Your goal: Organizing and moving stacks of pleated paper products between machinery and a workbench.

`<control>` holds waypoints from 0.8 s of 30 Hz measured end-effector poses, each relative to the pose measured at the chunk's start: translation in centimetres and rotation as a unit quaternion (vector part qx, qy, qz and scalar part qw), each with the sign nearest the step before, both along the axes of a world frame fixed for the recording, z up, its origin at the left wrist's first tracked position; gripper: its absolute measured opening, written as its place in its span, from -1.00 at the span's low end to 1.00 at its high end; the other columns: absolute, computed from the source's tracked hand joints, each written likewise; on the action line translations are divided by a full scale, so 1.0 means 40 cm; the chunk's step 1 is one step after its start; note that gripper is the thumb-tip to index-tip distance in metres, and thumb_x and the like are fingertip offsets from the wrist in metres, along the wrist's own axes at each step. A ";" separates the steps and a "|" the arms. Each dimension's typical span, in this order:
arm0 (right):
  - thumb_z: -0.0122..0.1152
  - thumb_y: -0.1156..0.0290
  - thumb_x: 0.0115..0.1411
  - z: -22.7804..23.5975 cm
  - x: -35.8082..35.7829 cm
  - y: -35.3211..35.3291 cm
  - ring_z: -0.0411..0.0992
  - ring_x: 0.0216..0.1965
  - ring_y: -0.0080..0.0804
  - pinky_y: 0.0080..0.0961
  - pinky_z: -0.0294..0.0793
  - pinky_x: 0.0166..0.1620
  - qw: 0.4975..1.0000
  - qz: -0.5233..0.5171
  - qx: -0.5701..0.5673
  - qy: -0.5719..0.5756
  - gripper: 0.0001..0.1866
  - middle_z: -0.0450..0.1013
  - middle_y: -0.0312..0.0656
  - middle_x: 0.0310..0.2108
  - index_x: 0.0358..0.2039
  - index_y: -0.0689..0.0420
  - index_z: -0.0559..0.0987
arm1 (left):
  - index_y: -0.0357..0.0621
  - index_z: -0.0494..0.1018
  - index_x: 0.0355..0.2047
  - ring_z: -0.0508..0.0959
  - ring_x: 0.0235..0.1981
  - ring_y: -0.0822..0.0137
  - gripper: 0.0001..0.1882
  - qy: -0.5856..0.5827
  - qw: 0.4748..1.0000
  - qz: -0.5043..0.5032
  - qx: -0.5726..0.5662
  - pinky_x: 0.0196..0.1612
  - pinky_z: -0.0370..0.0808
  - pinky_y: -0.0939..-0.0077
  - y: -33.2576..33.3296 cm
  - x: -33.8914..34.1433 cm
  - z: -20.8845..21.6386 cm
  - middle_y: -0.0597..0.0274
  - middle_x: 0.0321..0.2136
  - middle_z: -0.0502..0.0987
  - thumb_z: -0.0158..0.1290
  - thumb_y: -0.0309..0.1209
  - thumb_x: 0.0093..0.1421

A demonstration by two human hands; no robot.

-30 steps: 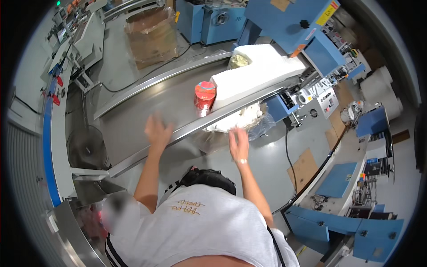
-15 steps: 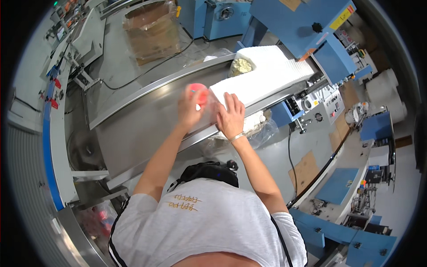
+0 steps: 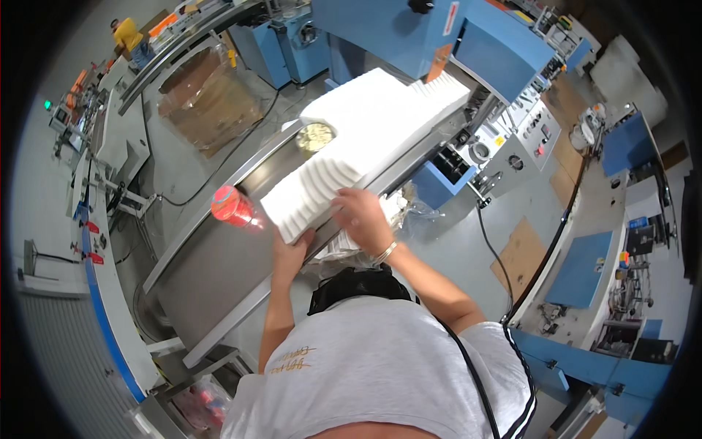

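Head view: the left hand (image 3: 289, 254) grasps one end of the white stack (image 3: 344, 154) on the metal tray (image 3: 208, 296), beside a red container (image 3: 235, 208); I can't tell whether the right hand (image 3: 364, 221), alongside, grips it.

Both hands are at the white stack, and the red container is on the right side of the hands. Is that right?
Not quite: the red container is on the left side of the hands, not the right. The head view shows this. The left hand and right hand are both at the white stack.
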State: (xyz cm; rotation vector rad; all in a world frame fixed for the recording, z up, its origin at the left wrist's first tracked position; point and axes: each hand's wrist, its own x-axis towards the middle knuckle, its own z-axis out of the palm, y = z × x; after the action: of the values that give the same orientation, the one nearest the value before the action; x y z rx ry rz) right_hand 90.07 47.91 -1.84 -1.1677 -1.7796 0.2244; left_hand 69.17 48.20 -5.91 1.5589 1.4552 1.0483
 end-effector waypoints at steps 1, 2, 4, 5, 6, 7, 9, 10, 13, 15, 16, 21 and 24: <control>0.26 0.49 -0.03 -0.028 0.073 0.027 0.44 -0.17 -0.13 -0.31 0.41 -0.09 1.000 -0.008 -0.023 0.008 -0.71 0.49 -0.11 -0.17 -0.22 0.10 0.56 | -0.30 0.24 0.09 0.52 -0.13 0.19 -0.34 0.007 1.000 -0.005 -0.003 -0.07 0.43 0.36 0.000 0.013 0.008 -0.02 -0.14 0.51 0.25 -0.38 0.02; 0.21 0.43 0.05 -0.053 0.133 0.049 0.47 -0.36 -0.11 -0.34 0.47 -0.27 0.995 -0.090 -0.008 0.051 -0.76 0.50 -0.02 -0.33 -0.22 0.17 0.54 | -0.31 0.27 0.08 0.50 -0.09 0.18 -0.36 0.021 1.000 0.010 -0.020 -0.03 0.41 0.37 -0.004 0.025 0.018 -0.02 -0.10 0.49 0.24 -0.35 0.03; 0.13 0.34 0.19 -0.023 0.243 0.075 0.41 -0.50 -0.44 -0.54 0.42 -0.38 0.950 -0.152 -0.173 0.212 -0.78 0.48 -0.11 -0.46 -0.19 0.14 0.53 | -0.33 0.24 0.12 0.44 -0.01 0.18 -0.31 0.082 0.996 0.027 -0.037 0.02 0.36 0.38 -0.002 0.016 0.013 -0.04 -0.01 0.43 0.24 -0.34 0.03; 0.10 0.35 0.21 -0.038 0.301 0.105 0.37 -0.50 -0.55 -0.58 0.40 -0.38 0.943 -0.174 -0.164 0.232 -0.77 0.47 -0.16 -0.49 -0.16 0.15 0.52 | -0.33 0.24 0.12 0.44 -0.01 0.18 -0.31 0.086 0.995 0.025 -0.039 0.02 0.36 0.38 -0.006 0.028 0.020 -0.04 -0.01 0.43 0.24 -0.34 0.03; 0.11 0.35 0.21 -0.031 0.346 0.131 0.39 -0.50 -0.55 -0.57 0.41 -0.37 0.941 -0.199 -0.144 0.230 -0.74 0.48 -0.19 -0.49 -0.12 0.17 0.50 | -0.33 0.20 0.15 0.41 0.02 0.20 -0.27 0.071 0.994 0.074 -0.027 0.05 0.33 0.40 -0.014 0.038 0.033 -0.05 0.03 0.40 0.24 -0.35 0.02; 0.12 0.39 0.18 -0.061 0.395 0.166 0.42 -0.47 -0.49 -0.53 0.43 -0.33 0.939 -0.213 -0.118 0.244 -0.66 0.49 -0.14 -0.40 -0.04 0.19 0.44 | -0.32 0.17 0.18 0.39 0.05 0.21 -0.24 0.055 0.991 0.119 -0.013 0.08 0.30 0.41 -0.019 0.047 0.041 -0.05 0.06 0.37 0.24 -0.36 0.01; 0.12 0.43 0.14 -0.080 0.459 0.221 0.45 -0.42 -0.40 -0.48 0.45 -0.28 0.949 -0.233 -0.082 0.199 -0.58 0.48 -0.06 -0.26 0.04 0.20 0.38 | -0.24 0.08 0.25 0.37 0.06 0.23 -0.14 0.035 0.988 0.150 0.019 0.12 0.27 0.42 -0.032 0.037 0.012 -0.01 0.07 0.35 0.24 -0.41 -0.03; 0.10 0.46 0.12 -0.072 0.481 0.236 0.46 -0.37 -0.28 -0.40 0.45 -0.23 0.953 -0.233 -0.095 0.171 -0.51 0.43 0.03 -0.14 0.10 0.20 0.32 | -0.24 0.06 0.26 0.36 0.07 0.22 -0.13 0.027 0.986 0.154 0.049 0.13 0.26 0.41 -0.040 0.039 0.009 -0.01 0.09 0.34 0.24 -0.41 -0.03; 0.11 0.43 0.14 -0.093 0.513 0.277 0.47 -0.32 -0.24 -0.39 0.46 -0.21 0.957 -0.242 -0.111 0.119 -0.49 0.43 0.04 -0.14 0.14 0.13 0.33 | -0.25 0.05 0.27 0.34 0.08 0.22 -0.13 0.015 0.983 0.170 0.066 0.14 0.25 0.40 -0.049 0.053 0.021 0.00 0.11 0.32 0.23 -0.42 -0.02; 0.10 0.44 0.13 -0.106 0.527 0.281 0.46 -0.32 -0.19 -0.36 0.45 -0.19 0.965 -0.236 -0.087 0.081 -0.50 0.43 0.06 -0.14 0.12 0.13 0.35 | -0.25 0.06 0.27 0.34 0.08 0.21 -0.14 0.011 0.982 0.182 0.053 0.14 0.24 0.39 -0.056 0.059 0.023 0.00 0.11 0.31 0.22 -0.42 -0.01; 0.09 0.44 0.13 -0.102 0.523 0.284 0.46 -0.32 -0.15 -0.33 0.44 -0.18 0.969 -0.234 -0.060 0.045 -0.52 0.42 0.08 -0.14 0.11 0.13 0.37 | -0.25 0.06 0.27 0.34 0.07 0.22 -0.15 0.017 0.982 0.181 0.061 0.14 0.24 0.40 -0.057 0.055 0.015 0.00 0.10 0.32 0.22 -0.42 -0.01; 0.03 0.50 0.12 -0.067 0.506 0.270 0.38 -0.09 0.06 -0.23 0.38 -0.04 0.971 -0.216 -0.081 0.067 -0.59 0.40 0.10 -0.09 0.03 0.21 0.41 | -0.24 0.07 0.26 0.35 0.07 0.24 -0.15 0.010 0.981 0.180 0.075 0.14 0.24 0.41 -0.056 0.041 -0.013 0.00 0.10 0.32 0.22 -0.40 0.00; 0.03 0.50 0.12 -0.055 0.498 0.265 0.40 -0.11 0.05 -0.22 0.41 -0.06 0.971 -0.234 -0.049 0.010 -0.62 0.42 0.07 -0.11 0.00 0.21 0.44 | -0.25 0.08 0.26 0.35 0.06 0.25 -0.16 0.017 0.979 0.185 0.080 0.13 0.25 0.41 -0.055 0.048 -0.009 0.00 0.09 0.34 0.23 -0.40 -0.01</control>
State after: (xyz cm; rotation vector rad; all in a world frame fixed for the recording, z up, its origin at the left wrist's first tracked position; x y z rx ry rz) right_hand 110.01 58.51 -4.04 -1.6124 -1.4368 0.0433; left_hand 71.07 46.01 -6.26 1.4520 1.7653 1.3883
